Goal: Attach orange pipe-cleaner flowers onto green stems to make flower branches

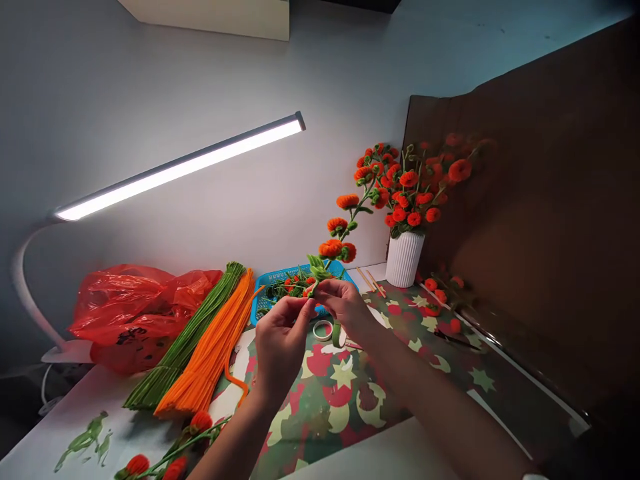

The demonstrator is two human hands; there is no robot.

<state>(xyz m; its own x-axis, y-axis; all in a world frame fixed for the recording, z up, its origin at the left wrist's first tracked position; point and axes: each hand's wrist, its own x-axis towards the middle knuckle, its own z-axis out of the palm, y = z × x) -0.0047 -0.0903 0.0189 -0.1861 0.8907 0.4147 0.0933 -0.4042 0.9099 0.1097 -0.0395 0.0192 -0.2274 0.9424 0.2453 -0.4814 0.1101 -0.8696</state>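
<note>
My left hand [281,337] and my right hand [345,305] meet in front of me, both pinched on the lower stem of a pipe-cleaner flower branch [339,235]. The branch rises up and to the right, with several orange pompom blooms and green leaves. A strip of green tape hangs from my right hand. A small white tape roll [323,329] lies on the patterned mat [345,400] just below my fingers.
Bundles of green [190,333] and orange pipe cleaners [215,350] lie to the left, beside a red plastic bag [135,310]. A blue basket [285,288] holds finished pieces. A white ribbed vase [404,259] of orange flowers stands at the back. A desk lamp [180,167] hangs overhead.
</note>
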